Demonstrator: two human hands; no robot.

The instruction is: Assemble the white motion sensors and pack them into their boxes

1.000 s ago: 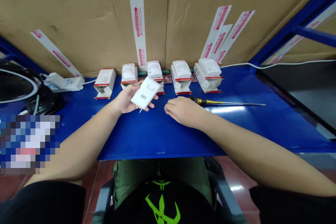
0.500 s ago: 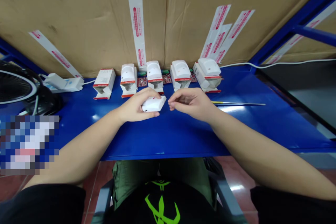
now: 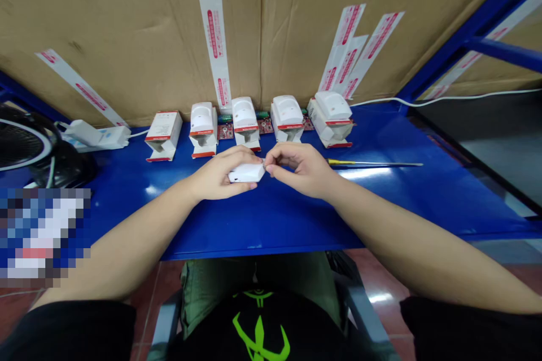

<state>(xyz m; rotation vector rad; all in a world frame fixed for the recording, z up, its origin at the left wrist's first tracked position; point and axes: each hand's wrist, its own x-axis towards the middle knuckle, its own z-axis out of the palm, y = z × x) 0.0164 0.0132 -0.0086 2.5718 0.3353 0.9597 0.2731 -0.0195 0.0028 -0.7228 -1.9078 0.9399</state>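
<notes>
Fingertips of the right hand (image 3: 311, 170) now meet the end of the white casing (image 3: 245, 172), closing the small gap of half a second ago. Over the blue table (image 3: 237, 225), the left hand (image 3: 214, 175) grips that casing, fingers across its top and thumb along its near side, presumably to steady it against the other hand's touch. The right thumb and forefinger are drawn together at that end (whether anything small sits between them, I cannot tell from where I stand). Just beyond the right hand lies a screwdriver (image 3: 347, 162), shaft pointing away to the right, probably kept close for easy reach. Farther back stand five white boxes (image 3: 164, 128) in a row, open ends facing forward; four carry white domed units (image 3: 288, 110), perhaps to keep each with its box. Red circuit boards (image 3: 266, 126) show between them, and taped cardboard (image 3: 161, 39) rises behind, likely as a screen.
</notes>
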